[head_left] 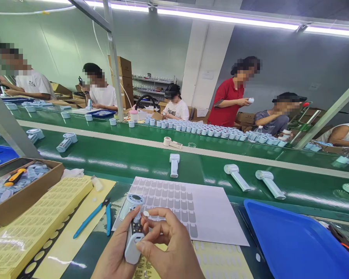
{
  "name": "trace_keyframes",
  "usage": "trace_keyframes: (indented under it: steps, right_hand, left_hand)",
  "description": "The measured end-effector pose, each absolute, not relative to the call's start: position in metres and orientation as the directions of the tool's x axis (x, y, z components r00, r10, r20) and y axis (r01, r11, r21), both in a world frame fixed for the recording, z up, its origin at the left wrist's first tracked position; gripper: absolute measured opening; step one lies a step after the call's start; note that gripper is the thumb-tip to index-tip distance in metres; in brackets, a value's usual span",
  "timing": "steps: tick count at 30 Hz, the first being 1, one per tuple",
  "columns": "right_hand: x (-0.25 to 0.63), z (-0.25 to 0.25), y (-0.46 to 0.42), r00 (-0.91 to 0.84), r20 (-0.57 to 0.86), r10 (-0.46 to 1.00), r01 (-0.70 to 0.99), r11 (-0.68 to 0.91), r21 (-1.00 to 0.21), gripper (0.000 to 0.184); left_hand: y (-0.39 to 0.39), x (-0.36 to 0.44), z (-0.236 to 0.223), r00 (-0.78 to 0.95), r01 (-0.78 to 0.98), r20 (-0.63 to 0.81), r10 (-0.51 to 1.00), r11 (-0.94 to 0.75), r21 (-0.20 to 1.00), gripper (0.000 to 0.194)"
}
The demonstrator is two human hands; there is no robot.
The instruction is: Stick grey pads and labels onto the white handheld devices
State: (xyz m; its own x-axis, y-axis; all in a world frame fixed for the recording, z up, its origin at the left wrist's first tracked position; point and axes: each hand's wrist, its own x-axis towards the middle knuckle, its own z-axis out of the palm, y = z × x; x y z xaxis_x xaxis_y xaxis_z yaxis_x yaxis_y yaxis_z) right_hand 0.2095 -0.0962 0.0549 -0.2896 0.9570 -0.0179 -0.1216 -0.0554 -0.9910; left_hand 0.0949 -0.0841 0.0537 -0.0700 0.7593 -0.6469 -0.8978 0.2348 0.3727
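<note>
Head view shows a work table beside a green belt (151, 162). The left hand (116, 252) is wrapped around a small pale fan (133, 228), holding it upright just above the table edge. The right hand (168, 244) is curled, with its thumb pressing the bottom of the fan. A tiny white sticker (146, 213) sits on a fingertip, right next to the fan's handle.

It looks like the sticking step: the sticker is off its sheet but not yet on the fan. Putting it on would need a slow, careful press, so it lands straight.

A white sheet (209, 217) with grey stickers lies just behind the hands. Blue tweezers (97, 215) lie to the left, near yellow label sheets (31, 224). A blue tray (293, 244) sits to the right. More fans lie on the belt, and other people work across it.
</note>
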Motion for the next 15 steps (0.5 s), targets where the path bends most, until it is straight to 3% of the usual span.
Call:
trace_keyframes:
  steps: [10, 15]
  right_hand:
    - [0.2088, 0.0619, -0.0984, -0.289, -0.044, 0.956, -0.071, -0.067, -0.995, 0.043]
    - [0.2074, 0.0609, -0.098, -0.295, -0.044, 0.955, -0.136, -0.088, -0.987, 0.045]
  left_hand:
    - [-0.0851, 0.0924, 0.0503, -0.068, -0.899, -0.647, 0.759, 0.235, 0.37, 0.018]
    - [-0.084, 0.0899, 0.0549, -0.004, -0.916, -0.683, 0.73, 0.271, 0.295, 0.019]
